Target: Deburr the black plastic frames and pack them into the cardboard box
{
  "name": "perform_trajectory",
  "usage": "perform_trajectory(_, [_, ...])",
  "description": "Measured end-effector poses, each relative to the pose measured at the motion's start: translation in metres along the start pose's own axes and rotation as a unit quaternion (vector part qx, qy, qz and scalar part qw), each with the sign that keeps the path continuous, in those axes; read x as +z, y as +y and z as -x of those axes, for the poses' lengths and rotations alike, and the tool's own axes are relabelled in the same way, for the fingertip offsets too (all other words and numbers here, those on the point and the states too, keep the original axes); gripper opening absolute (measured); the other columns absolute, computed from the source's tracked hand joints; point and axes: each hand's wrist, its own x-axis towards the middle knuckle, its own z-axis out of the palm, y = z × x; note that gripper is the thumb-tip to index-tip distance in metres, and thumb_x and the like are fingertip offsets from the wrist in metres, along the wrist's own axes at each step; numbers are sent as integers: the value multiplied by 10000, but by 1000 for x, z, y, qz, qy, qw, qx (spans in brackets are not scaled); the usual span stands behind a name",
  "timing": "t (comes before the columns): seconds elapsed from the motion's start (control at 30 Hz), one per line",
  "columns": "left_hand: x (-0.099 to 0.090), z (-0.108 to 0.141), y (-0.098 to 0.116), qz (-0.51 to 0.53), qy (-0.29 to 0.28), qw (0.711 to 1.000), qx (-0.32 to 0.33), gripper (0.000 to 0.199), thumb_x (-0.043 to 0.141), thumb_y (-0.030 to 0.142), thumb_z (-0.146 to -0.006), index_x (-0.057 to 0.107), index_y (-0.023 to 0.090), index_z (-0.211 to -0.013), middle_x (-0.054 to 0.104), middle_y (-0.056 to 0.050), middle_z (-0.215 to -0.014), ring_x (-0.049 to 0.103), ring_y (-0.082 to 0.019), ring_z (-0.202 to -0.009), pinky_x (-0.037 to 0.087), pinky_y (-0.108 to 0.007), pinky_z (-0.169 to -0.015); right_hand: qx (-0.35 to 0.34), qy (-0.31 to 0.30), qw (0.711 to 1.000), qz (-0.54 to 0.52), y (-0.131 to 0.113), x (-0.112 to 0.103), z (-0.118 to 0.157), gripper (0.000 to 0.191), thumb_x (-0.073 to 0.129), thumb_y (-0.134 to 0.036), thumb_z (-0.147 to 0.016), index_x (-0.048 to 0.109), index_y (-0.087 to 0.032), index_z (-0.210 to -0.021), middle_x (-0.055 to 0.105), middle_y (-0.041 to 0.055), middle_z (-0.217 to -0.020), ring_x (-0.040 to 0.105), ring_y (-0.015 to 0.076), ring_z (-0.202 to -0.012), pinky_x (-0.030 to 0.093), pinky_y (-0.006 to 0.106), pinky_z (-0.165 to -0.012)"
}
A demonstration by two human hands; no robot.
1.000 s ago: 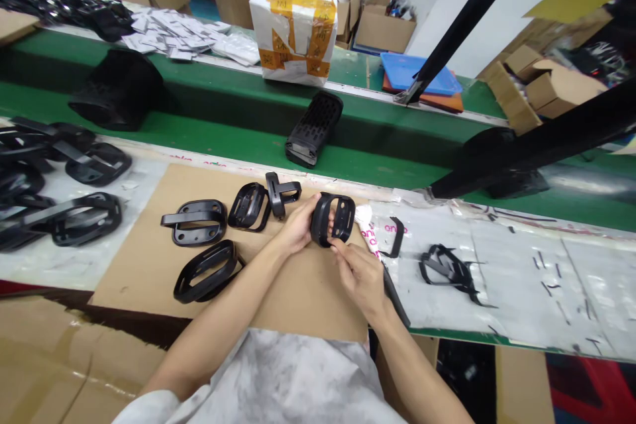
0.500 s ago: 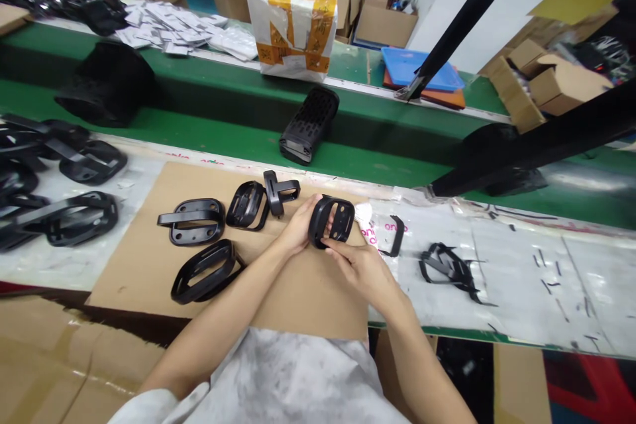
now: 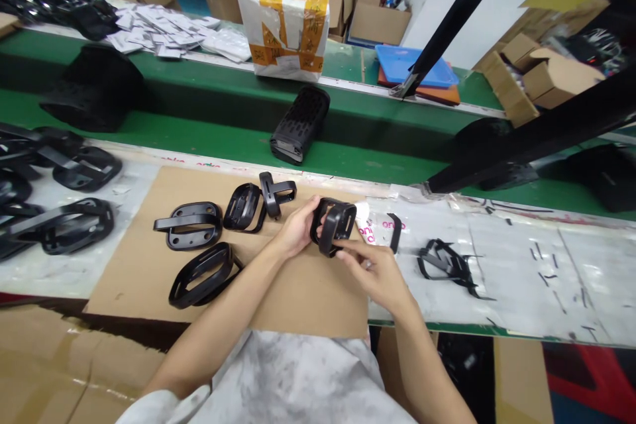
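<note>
Tilted over now, a black plastic oval frame (image 3: 335,226) is grasped by the curled fingers of the left hand (image 3: 298,228) and right hand (image 3: 375,275), over the far right corner of a brown cardboard sheet (image 3: 308,298). Beyond the sheet stands a white carton with yellow tape (image 3: 283,16), closed.

Left of the hands, black plastic frames (image 3: 191,225) lie on a brown cardboard sheet (image 3: 308,291). Far past the hands sits a white box with yellow tape (image 3: 283,13)
</note>
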Motion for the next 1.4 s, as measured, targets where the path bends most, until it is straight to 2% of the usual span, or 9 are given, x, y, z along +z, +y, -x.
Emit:
perform_trajectory(0.1, [10,11,1,-9,-58,998,-6,393,726,526,-887,660,141,-936,496,28,-642,448,-93,-507,408,-209,-517,-22,196,979,-59,3,6,5,495,683,-552,-936,663,-236,-1317,694,125,-1178,690,256,-1015,600,375,-845])
perform_trajectory(0.17, [17,22,0,-5,-63,998,-18,382,701,511,-908,656,132,-928,479,28,-652,448,-88,-519,413,-198,-527,-44,196,973,-115,0,11,4,910,744,-683,-830,406,-267,-1566,466,175,-1539,549,336,-1349,526,500,-1071])
perform_trajectory(0.23, [24,33,-2,11,-72,997,-33,331,683,465,-928,645,137,-911,493,20,-671,470,-90,-540,431,-195,-547,-37,134,974,-178,-6,15,2,1130,779,-708,-781,183,-313,-1656,290,161,-1673,445,364,-1466,460,554,-1154])
perform_trajectory(0.43, [27,55,7,114,-85,982,-126,316,586,392,-986,648,125,-828,540,-18,-689,556,-122,-603,527,-237,-633,19,35,946,-322,-27,13,1,818,731,-517,-905,341,-316,-1595,441,128,-1604,686,323,-1184,631,488,-917])
perform_trajectory(0.7, [21,60,6,110,-47,983,-138,292,587,308,-1005,704,95,-845,586,-29,-684,588,-123,-606,548,-255,-648,-8,27,963,-267,-19,7,4,834,734,-536,-889,374,-280,-1597,463,117,-1606,546,357,-1399,541,531,-1092])
perform_trajectory(0.93, [25,65,-1,96,-78,992,-40,289,703,313,-929,697,117,-717,508,5,-562,539,-111,-572,491,-233,-642,-95,60,976,-184,-20,5,4,809,734,-487,-880,413,-252,-1584,467,123,-1610,448,359,-1489,321,583,-1259])
perform_trajectory(1.2, [21,64,-2,-67,-48,995,49,411,693,567,-912,686,159,-860,622,-20,-699,611,-158,-703,482,-273,-703,-122,83,974,-173,-28,0,-7,744,722,-363,-870,454,-236,-1553,507,127,-1570,477,339,-1470,381,550,-1235])
perform_trajectory(1.3, [11,67,-6,-294,-15,947,128,377,638,546,-946,668,173,-995,682,-42,-856,625,-180,-809,472,-289,-761,-145,147,975,-79,-32,-1,-11,760,712,-314,-854,437,-246,-1558,478,128,-1578,431,350,-1499,348,579,-1252])
perform_trajectory(1.4, [2,69,-11,-546,16,825,146,169,652,334,-913,629,182,-843,652,-11,-752,563,-161,-680,399,-275,-658,-180,183,966,25,-38,0,-14,804,710,-260,-823,414,-269,-1571,396,132,-1620,405,366,-1509,364,589,-1243])
